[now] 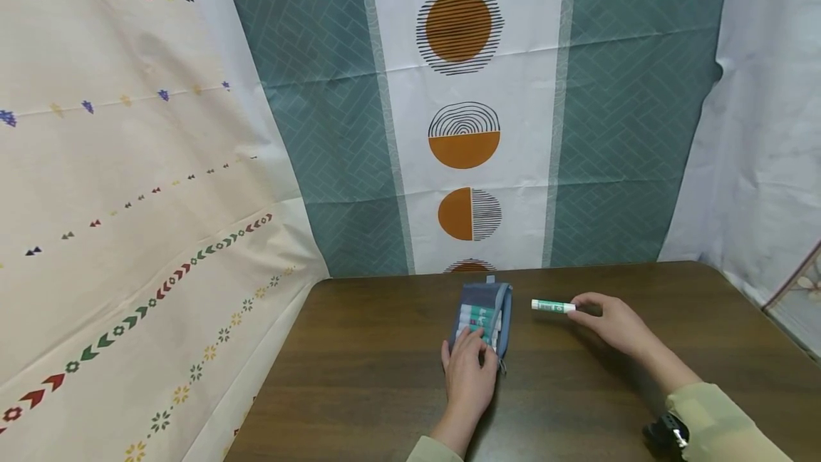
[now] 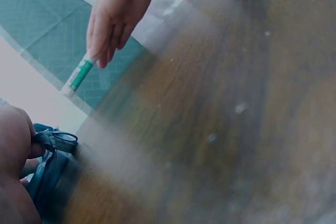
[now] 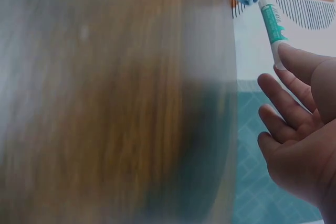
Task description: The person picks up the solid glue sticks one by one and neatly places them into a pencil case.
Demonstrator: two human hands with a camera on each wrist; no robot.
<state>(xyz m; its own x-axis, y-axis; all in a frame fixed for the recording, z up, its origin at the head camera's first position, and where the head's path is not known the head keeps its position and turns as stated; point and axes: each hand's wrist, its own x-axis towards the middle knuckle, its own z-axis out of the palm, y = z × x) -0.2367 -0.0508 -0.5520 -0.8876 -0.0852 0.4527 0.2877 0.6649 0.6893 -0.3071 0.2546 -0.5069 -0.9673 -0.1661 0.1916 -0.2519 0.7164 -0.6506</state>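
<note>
My right hand (image 1: 612, 323) pinches a glue stick (image 1: 554, 306) by its white end, between thumb and fingertips. The stick has a green and white label and points left, above the table. In the right wrist view, the other fingers (image 3: 286, 103) are spread below the glue stick (image 3: 272, 22). My left hand (image 1: 471, 376) holds the near end of an unzipped blue-grey pouch (image 1: 477, 293). Several green and white sticks (image 1: 477, 316) lie side by side inside it. The left wrist view shows the thumb side of that hand (image 2: 13, 156) at the pouch's zipper edge (image 2: 50, 169).
Both hands are over a dark brown wooden table (image 1: 359, 362). Behind it hangs a teal and white cloth (image 1: 474, 91) with orange circles. A cream patterned cloth (image 1: 128, 162) drapes along the left side. On the right wrist is a black device (image 1: 667, 435).
</note>
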